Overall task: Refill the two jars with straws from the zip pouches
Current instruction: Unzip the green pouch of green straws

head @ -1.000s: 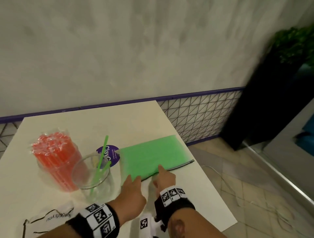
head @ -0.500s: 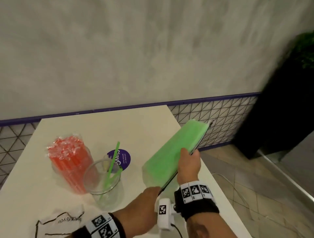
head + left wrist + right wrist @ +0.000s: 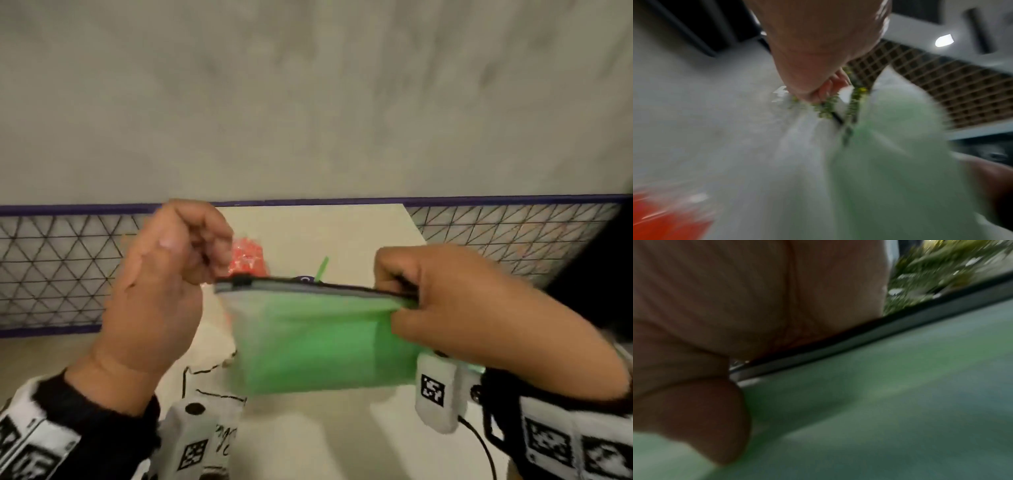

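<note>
The limp, light green pouch [image 3: 318,339] hangs between the grips: right hand [image 3: 455,308] pinching its zip corner, left hand [image 3: 164,284] pinching the slider [image 3: 241,282], likely best held there.

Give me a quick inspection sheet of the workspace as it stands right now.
Surface: white table, partly hidden behind the pouch.
Job's things: green zip pouch held up off the table, zip edge on top, black slider at its left end; red straws and one green straw peek over it; jars hidden.
Clutter: flat clear pouch with black edging on the table.
Hands: left hand at the slider end, grip unclear; right hand pinches the right end.
Cables: black cable from the right wrist unit.
Surroundings: grey wall, mesh panel with purple trim.
</note>
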Tool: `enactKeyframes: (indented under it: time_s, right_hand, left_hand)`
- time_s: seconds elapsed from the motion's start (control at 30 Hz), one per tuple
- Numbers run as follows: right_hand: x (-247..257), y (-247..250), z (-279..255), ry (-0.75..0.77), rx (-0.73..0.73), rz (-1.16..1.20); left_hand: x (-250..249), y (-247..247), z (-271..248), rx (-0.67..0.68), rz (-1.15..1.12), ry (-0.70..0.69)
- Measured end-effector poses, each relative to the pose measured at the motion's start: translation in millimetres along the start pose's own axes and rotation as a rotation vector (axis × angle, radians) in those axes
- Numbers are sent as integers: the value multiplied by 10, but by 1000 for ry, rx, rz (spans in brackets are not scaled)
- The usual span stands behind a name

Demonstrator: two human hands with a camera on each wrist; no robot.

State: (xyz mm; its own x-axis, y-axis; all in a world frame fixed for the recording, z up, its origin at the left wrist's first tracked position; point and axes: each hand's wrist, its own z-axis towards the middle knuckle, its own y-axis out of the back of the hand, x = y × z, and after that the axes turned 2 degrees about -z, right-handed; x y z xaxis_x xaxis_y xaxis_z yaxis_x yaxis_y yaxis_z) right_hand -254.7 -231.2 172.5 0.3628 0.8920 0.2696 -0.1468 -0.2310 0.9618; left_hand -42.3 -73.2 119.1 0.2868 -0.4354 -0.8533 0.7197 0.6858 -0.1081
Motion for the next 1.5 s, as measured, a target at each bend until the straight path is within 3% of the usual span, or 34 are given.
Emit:
enactKeyframes:
  time_s: [0.07,0.13,0.23,0.27,0.33,0.43,0.53,0.63,0.77,0.97,1.1,1.27,1.4,1.5]
  right_hand:
    - [161,-344,174,135,106,-98]
    - [263,-801,300,202,169,-158]
    - [291,-1416,406,228,229,-199]
    - [276,-1554,421,215,239,-203]
    - [221,-1713,433,174,248,-201]
    - [138,-1726,438,150,251,-233]
    - [195,-1668,491,233,224,-199]
    - [481,-1698,608,316,188,-69]
    - [729,-1857,774,319,138,-65]
    - [782,-2020,895,307,182,-136]
    - [796,-1989,841,334,127,-134]
    - [824,-1917,788,340,179,-138]
    - [646,-1874,663,361,169,-156]
    - [261,-1882,510,265,141,-181]
  left_hand:
    - [300,192,-22,136,172,295]
    - [595,369,-134,359,337,634]
    - [797,590,-363,896,520,710]
    - [800,634,-438,987,515,769]
    - [861,715,-531,988,565,809]
    - [1015,765,-538,901,880,677]
    - [1031,725,-551,743,836,664]
    - [1007,659,-547,693,768,670]
    - [997,623,-535,676,793,673]
    - [1013,639,-538,642,764,691]
    - [1041,614,-541,697,786,682]
    - [1104,624,-566,745,765,712]
    - [1138,754,-564,691,736,743]
    - [1105,884,-553,712,789,763]
